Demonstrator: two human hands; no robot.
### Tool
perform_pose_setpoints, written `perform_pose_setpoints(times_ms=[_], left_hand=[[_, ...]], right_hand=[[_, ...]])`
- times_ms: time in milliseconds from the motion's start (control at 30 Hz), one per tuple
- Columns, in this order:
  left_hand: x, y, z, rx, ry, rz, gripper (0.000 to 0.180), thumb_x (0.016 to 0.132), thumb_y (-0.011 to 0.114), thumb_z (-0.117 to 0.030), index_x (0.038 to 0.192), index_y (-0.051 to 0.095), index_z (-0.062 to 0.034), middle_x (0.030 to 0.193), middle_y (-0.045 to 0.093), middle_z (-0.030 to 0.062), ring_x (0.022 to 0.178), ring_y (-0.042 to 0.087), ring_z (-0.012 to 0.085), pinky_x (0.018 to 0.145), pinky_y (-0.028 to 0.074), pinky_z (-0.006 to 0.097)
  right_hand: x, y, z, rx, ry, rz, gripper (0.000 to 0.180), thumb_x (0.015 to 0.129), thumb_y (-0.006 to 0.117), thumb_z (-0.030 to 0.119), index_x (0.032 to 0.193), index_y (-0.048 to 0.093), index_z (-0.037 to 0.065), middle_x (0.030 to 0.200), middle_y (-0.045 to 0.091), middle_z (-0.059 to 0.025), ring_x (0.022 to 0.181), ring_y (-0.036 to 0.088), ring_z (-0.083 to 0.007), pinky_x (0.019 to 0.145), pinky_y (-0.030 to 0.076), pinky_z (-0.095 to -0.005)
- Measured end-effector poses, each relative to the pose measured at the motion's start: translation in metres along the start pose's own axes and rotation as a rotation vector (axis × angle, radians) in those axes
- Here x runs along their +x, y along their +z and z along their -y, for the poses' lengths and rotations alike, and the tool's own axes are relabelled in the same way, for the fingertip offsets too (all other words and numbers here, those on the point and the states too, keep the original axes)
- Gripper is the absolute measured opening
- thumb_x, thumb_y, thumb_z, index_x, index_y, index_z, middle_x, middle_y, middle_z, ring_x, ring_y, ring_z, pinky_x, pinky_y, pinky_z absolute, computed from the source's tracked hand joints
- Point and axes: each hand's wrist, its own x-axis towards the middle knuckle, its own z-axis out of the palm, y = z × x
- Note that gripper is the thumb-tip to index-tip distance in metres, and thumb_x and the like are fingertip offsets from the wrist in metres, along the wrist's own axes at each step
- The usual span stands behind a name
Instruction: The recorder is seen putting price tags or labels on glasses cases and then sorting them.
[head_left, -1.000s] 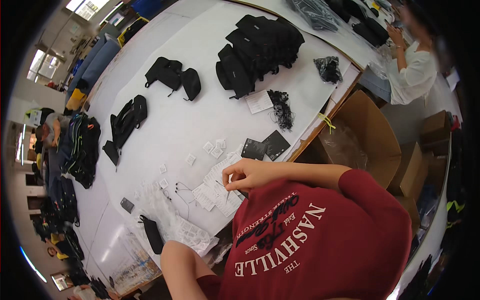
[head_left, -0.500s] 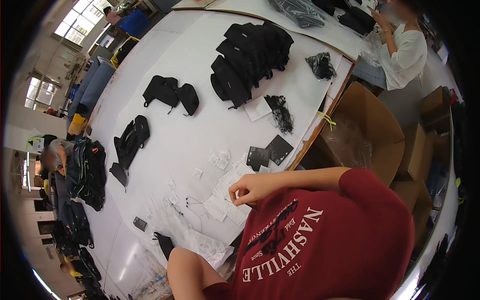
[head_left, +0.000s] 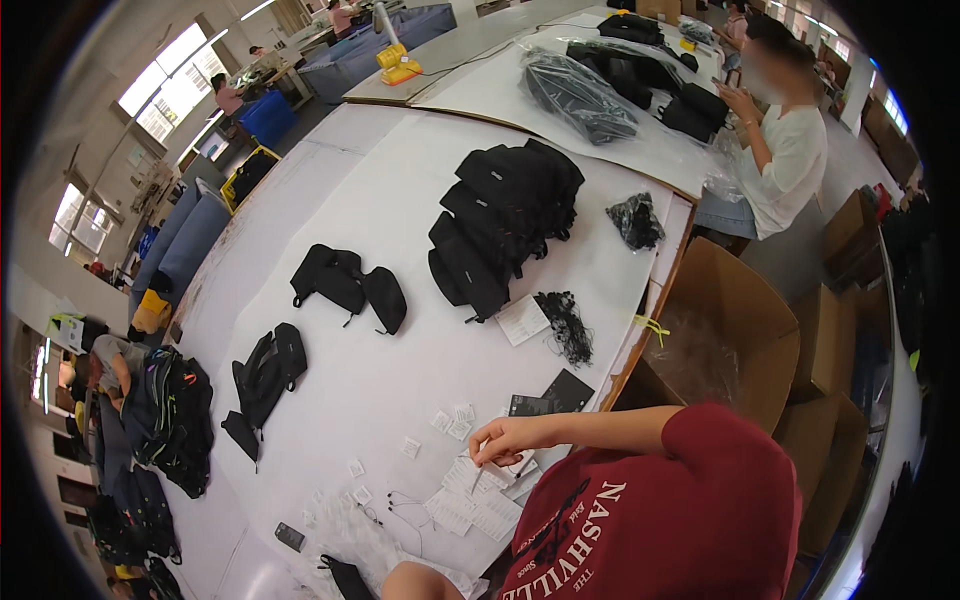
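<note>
My right hand (head_left: pixel 502 440) is above the near part of the white table, its fingers pinched on a narrow white paper slip (head_left: pixel 475 482). Under and beside it lie many overlapping white printed slips (head_left: pixel 452 508). Black cards (head_left: pixel 567 390) rest just beyond, toward the table edge. Small white labels (head_left: pixel 411 448) are scattered to the left of the hand, with thin black cords (head_left: pixel 405 500) nearby. Only a bit of my left arm (head_left: pixel 420 580) shows at the bottom edge; my left hand is out of sight.
Black bags (head_left: pixel 500 220) are piled at the far side, with more black bags (head_left: pixel 265 375) at the left. Black cords (head_left: pixel 567 325) lie by a white sheet (head_left: pixel 523 320). Clear plastic bags (head_left: pixel 345 530) are near left. An open carton (head_left: pixel 740 300) stands right; a co-worker (head_left: pixel 785 150) sits beyond.
The view has tilted up, so the table things appear lower. My right hand has lifted off my shirt front over the slips, and a white slip now shows in its fingers.
</note>
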Motion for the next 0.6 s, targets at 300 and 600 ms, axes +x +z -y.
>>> perform_pose_setpoints(times_ms=[300, 600], left_hand=[[-0.209, -0.001, 0.138, 0.175, -1.412, 0.799, 0.019, 0.088, 0.055, -0.013, 0.103, 0.053, -0.0019, 0.099, 0.055, 0.0055, 0.093, 0.05, 0.0146, 0.082, 0.039, 0.029], [-0.462, -0.035, 0.204, 0.839, -1.512, 1.195, 0.077, 0.065, 0.079, -0.038, 0.118, 0.046, 0.0062, 0.117, 0.051, 0.0244, 0.112, 0.046, 0.0367, 0.091, 0.038, 0.043]], right_hand=[[0.084, -0.186, -0.033, 0.634, -0.038, -0.059, 0.013, 0.092, 0.051, 0.022, 0.09, 0.052, 0.01, 0.051, 0.032, 0.0087, 0.045, 0.034, 0.0008, 0.045, 0.029, -0.0156], [0.122, -0.214, -0.062, 0.755, 0.229, 0.171, 0.019, 0.088, 0.057, 0.025, 0.086, 0.047, 0.009, 0.05, 0.034, 0.0069, 0.043, 0.03, -0.0018, 0.045, 0.027, -0.0171]])
